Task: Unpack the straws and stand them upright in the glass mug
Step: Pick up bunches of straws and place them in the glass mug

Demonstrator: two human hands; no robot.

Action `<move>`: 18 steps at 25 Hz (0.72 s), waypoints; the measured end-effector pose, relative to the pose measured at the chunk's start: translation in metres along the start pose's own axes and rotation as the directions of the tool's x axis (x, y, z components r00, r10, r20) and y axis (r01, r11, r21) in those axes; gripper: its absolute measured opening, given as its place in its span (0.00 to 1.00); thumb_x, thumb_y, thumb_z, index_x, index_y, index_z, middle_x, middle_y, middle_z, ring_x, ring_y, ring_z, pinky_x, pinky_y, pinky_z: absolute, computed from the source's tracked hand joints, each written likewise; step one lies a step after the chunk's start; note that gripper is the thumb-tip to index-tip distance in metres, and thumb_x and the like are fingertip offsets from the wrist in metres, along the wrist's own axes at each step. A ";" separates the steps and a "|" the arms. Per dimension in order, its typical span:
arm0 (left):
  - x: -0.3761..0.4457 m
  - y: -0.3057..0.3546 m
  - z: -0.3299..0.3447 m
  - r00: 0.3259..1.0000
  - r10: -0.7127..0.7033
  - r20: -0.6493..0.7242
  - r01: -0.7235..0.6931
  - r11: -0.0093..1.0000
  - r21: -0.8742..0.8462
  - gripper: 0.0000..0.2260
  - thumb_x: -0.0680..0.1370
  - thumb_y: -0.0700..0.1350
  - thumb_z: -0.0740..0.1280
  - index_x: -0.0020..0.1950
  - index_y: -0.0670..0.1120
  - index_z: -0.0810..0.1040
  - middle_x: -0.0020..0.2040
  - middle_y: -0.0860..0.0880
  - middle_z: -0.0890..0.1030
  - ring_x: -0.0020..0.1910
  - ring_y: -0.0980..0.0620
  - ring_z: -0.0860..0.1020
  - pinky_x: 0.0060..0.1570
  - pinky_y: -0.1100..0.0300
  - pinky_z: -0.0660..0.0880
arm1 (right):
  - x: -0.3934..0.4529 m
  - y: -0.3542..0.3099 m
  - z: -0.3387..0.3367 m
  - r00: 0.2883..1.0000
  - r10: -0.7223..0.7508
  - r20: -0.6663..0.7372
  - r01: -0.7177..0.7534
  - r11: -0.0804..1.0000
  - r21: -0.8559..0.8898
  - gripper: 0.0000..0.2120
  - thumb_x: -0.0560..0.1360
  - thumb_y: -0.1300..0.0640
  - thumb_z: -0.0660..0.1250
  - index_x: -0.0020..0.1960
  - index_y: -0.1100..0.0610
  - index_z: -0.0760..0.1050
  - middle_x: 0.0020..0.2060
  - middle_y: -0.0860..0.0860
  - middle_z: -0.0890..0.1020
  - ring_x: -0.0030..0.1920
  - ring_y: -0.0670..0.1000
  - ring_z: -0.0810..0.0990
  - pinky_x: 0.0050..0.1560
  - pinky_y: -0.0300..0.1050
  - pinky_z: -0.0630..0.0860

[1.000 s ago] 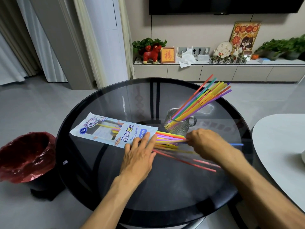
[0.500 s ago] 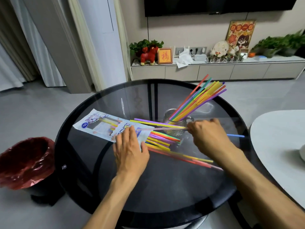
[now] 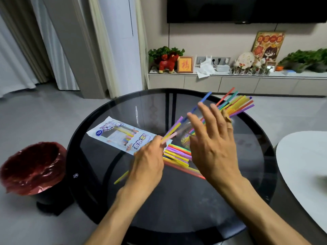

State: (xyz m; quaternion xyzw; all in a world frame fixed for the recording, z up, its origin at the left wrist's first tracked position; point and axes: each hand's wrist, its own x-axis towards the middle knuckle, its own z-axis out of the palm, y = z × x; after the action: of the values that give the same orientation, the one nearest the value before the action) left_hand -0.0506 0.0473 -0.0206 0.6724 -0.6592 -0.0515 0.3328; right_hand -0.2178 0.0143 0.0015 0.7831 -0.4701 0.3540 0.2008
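Note:
My left hand point(image 3: 148, 161) grips a few straws point(image 3: 172, 129), yellow, purple and pink, tilted up to the right; a yellow end sticks out below the hand. My right hand point(image 3: 212, 140) is raised with fingers spread and holds nothing. It covers most of the glass mug point(image 3: 184, 137). A bundle of coloured straws point(image 3: 237, 105) leans out of the mug to the upper right. More loose straws point(image 3: 177, 155) lie on the glass between my hands. The flat straw package point(image 3: 122, 134) lies to the left with some straws still inside.
All of this is on a round dark glass table point(image 3: 85, 133). A bin with a red liner point(image 3: 31, 167) stands on the floor at the left. A white table point(image 3: 304, 165) is close on the right. A low cabinet with ornaments runs along the far wall.
The straws my right hand was lifting are now in my left hand, tilted towards the mug. My right hand has let go and opened in front of the mug.

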 end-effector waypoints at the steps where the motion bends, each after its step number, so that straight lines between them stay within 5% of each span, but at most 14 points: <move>1: 0.001 0.005 -0.008 0.997 0.009 -0.076 -0.022 0.984 -0.179 0.08 0.83 0.46 0.55 0.49 0.49 0.72 0.41 0.54 0.81 0.46 0.48 0.81 0.44 0.51 0.76 | 0.003 0.000 -0.009 0.993 0.097 -0.067 -0.090 0.991 0.095 0.24 0.73 0.60 0.64 0.69 0.59 0.70 0.72 0.59 0.68 0.74 0.61 0.63 0.72 0.59 0.61; 3: 0.000 0.012 -0.015 0.995 0.025 -0.098 -0.073 0.844 -0.532 0.12 0.83 0.50 0.55 0.48 0.48 0.76 0.40 0.52 0.81 0.45 0.52 0.82 0.47 0.55 0.78 | 0.010 -0.001 -0.026 0.967 0.256 0.018 -0.232 0.846 0.480 0.28 0.73 0.58 0.67 0.71 0.58 0.66 0.72 0.56 0.69 0.73 0.54 0.66 0.73 0.53 0.64; 4: -0.001 0.012 -0.010 0.997 0.060 -0.050 -0.078 0.750 -0.657 0.13 0.82 0.50 0.55 0.49 0.46 0.77 0.41 0.50 0.82 0.45 0.51 0.82 0.48 0.56 0.78 | 0.013 -0.001 -0.030 0.949 0.252 0.189 -0.310 0.648 0.696 0.29 0.73 0.58 0.69 0.72 0.57 0.66 0.70 0.53 0.72 0.71 0.50 0.70 0.71 0.51 0.67; 6: -0.005 0.005 0.010 0.986 0.116 0.121 0.008 0.687 -0.726 0.13 0.82 0.50 0.57 0.49 0.44 0.77 0.41 0.48 0.83 0.45 0.52 0.83 0.49 0.56 0.78 | 0.014 -0.002 -0.032 0.865 0.006 0.502 -0.497 0.155 0.854 0.25 0.73 0.61 0.72 0.68 0.56 0.71 0.60 0.50 0.81 0.59 0.50 0.81 0.63 0.49 0.76; 7: -0.008 0.000 0.020 0.970 0.133 0.205 0.051 0.709 -0.703 0.12 0.82 0.48 0.57 0.48 0.45 0.77 0.41 0.49 0.82 0.44 0.54 0.82 0.49 0.57 0.76 | 0.012 -0.002 -0.027 0.837 -0.091 0.539 -0.536 0.062 0.842 0.20 0.73 0.63 0.70 0.64 0.57 0.74 0.53 0.52 0.85 0.50 0.57 0.84 0.54 0.49 0.79; 9: -0.011 -0.008 0.034 0.932 0.179 0.314 0.075 0.753 -0.654 0.10 0.83 0.44 0.57 0.47 0.48 0.76 0.41 0.50 0.80 0.42 0.58 0.80 0.49 0.62 0.73 | 0.007 -0.001 -0.019 0.838 -0.115 0.534 -0.522 0.121 0.844 0.11 0.74 0.64 0.66 0.57 0.60 0.77 0.42 0.63 0.83 0.40 0.73 0.78 0.43 0.57 0.80; 10: -0.011 -0.009 0.035 0.917 0.198 0.346 0.077 0.764 -0.640 0.11 0.83 0.42 0.56 0.46 0.49 0.76 0.41 0.50 0.81 0.41 0.60 0.79 0.48 0.66 0.72 | 0.006 0.000 -0.016 0.851 -0.122 0.511 -0.491 0.161 0.856 0.08 0.76 0.64 0.64 0.54 0.64 0.78 0.40 0.68 0.81 0.35 0.73 0.77 0.41 0.61 0.78; 11: -0.011 -0.011 0.035 0.898 0.210 0.387 0.087 0.777 -0.623 0.12 0.83 0.42 0.56 0.45 0.49 0.77 0.42 0.50 0.81 0.41 0.62 0.78 0.47 0.70 0.71 | 0.005 0.003 -0.013 0.863 -0.134 0.488 -0.461 0.190 0.867 0.08 0.78 0.65 0.63 0.53 0.68 0.78 0.37 0.68 0.80 0.32 0.69 0.78 0.38 0.61 0.78; 14: -0.009 -0.017 0.039 0.832 0.218 0.511 0.128 0.819 -0.559 0.12 0.83 0.42 0.57 0.47 0.42 0.78 0.44 0.49 0.83 0.42 0.62 0.79 0.45 0.71 0.70 | 0.001 0.012 -0.004 0.860 -0.089 0.503 -0.472 0.237 0.849 0.08 0.76 0.68 0.65 0.53 0.68 0.80 0.38 0.52 0.85 0.40 0.46 0.84 0.41 0.37 0.79; 18: -0.011 -0.022 0.044 0.772 0.254 0.582 0.165 0.805 -0.570 0.08 0.82 0.36 0.57 0.51 0.41 0.76 0.44 0.46 0.82 0.46 0.53 0.82 0.52 0.62 0.76 | -0.005 0.019 0.003 0.840 -0.099 0.533 -0.506 0.208 0.837 0.09 0.73 0.66 0.69 0.52 0.66 0.82 0.44 0.53 0.87 0.46 0.48 0.85 0.47 0.39 0.80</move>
State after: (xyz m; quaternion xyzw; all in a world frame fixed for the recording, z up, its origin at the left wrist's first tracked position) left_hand -0.0559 0.0389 -0.0697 0.4599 -0.6985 -0.4688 0.2843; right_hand -0.2346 0.0058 -0.0045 0.7228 -0.2869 0.3843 -0.4975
